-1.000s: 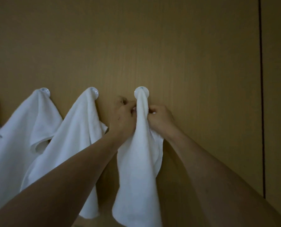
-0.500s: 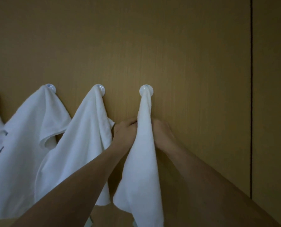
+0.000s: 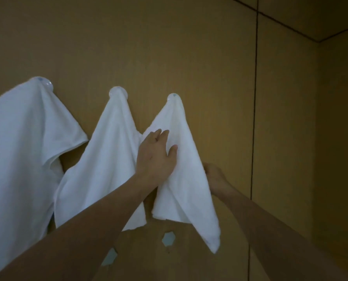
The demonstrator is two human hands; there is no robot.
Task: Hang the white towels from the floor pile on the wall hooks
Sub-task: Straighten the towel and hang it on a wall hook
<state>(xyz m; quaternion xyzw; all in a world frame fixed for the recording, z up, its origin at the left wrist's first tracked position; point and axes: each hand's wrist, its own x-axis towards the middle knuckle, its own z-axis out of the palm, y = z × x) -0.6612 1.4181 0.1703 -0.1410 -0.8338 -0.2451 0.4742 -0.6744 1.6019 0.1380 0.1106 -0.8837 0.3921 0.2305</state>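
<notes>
Three white towels hang on round white wall hooks. The rightmost towel [image 3: 182, 191] hangs from the right hook [image 3: 173, 96], spread into a wide triangle. My left hand [image 3: 156, 155] lies flat on its left part with straight fingers, pressing it to the wall. At the towel's right edge my right hand [image 3: 214, 177] holds the cloth, its fingertips hidden behind the fabric. The middle towel [image 3: 108, 159] hangs from its hook [image 3: 118, 91]. The left towel [image 3: 23, 149] drapes over the left hook [image 3: 45, 84]. The floor pile is out of view.
The wall is brown wood panelling with a dark vertical seam [image 3: 254, 118] right of the towels. A side wall meets it at a corner [image 3: 319, 138] on the far right. Two small pale hexagonal patches [image 3: 168, 239] sit low on the wall.
Both hands left the bunched towel neck under the hook. The left hand now lies flat on the cloth, the right moved down to the right edge, and the towel has spread wide. The view shifted right.
</notes>
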